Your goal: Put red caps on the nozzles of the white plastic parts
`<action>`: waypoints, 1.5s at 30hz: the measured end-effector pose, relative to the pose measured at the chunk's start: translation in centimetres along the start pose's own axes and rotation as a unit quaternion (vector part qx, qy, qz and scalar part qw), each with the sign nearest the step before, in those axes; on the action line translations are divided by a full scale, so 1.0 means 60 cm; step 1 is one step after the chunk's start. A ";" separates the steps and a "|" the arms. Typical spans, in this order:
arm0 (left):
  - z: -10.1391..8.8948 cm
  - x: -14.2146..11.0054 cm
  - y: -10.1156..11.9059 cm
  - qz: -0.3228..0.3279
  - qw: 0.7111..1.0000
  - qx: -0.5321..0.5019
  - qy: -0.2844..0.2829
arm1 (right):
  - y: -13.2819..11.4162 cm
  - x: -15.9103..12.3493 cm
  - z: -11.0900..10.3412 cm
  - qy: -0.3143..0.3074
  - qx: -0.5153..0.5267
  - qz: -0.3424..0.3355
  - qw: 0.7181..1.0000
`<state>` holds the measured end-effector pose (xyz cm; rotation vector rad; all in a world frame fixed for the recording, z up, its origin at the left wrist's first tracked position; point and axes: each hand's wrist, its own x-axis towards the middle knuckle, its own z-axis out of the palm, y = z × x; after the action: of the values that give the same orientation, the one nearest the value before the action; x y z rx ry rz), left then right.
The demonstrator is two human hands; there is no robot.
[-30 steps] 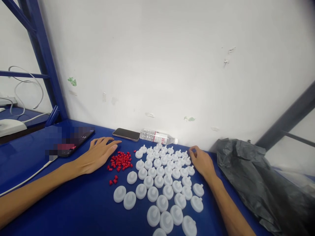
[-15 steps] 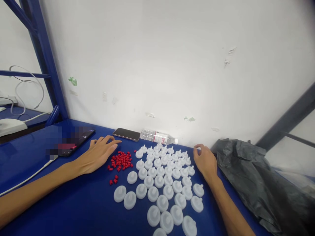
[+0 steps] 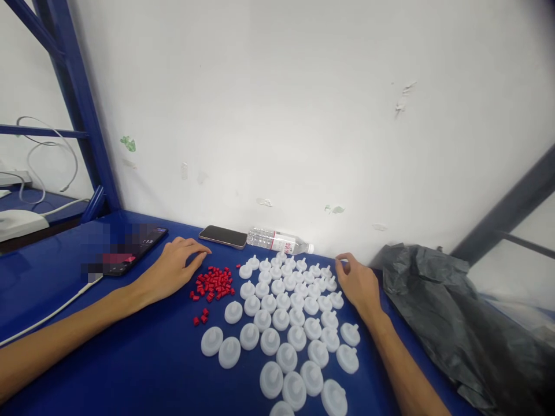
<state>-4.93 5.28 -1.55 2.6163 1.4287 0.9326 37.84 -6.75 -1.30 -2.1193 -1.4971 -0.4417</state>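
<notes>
On the blue table, my left hand (image 3: 176, 268) is beside a small pile of red cylindrical pieces (image 3: 215, 282). Its fingers are loosely bent, thumb and index tip close to each other, and I see nothing held. Many white round caps with a nozzle on top (image 3: 281, 318) spread over the middle, mostly nozzle up. My right hand (image 3: 358, 283) rests at their right edge, near the far caps. A gap shows between its curved thumb and index finger, with no object in it. Its other fingers are partly hidden.
A clear water bottle (image 3: 281, 240) and a dark phone (image 3: 223, 236) lie along the wall. Another phone (image 3: 139, 251), with a white cable (image 3: 52, 312) attached, is at left. A crumpled dark plastic bag (image 3: 433, 312) fills the right side. Blue frame posts (image 3: 82, 104) stand left.
My left hand's fingers have drawn together, the index moving nearer the thumb. My right hand has shifted slightly left toward the caps. The pieces and caps look unmoved.
</notes>
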 end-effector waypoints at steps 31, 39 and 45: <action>0.013 0.004 -0.009 -0.004 0.996 -0.085 -0.016 | 0.003 0.007 0.006 -0.091 0.098 -0.106 0.985; 0.006 0.004 0.001 0.009 0.996 -0.092 0.001 | 0.006 0.003 -0.005 -0.044 0.039 -0.084 0.995; -0.003 0.004 0.015 -0.003 0.995 -0.090 0.031 | -0.014 0.005 -0.037 0.025 0.003 -0.061 0.998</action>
<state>-4.23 4.87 -1.05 2.4722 1.2973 1.0963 37.22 -7.53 0.85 -2.0046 -1.6021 -0.5293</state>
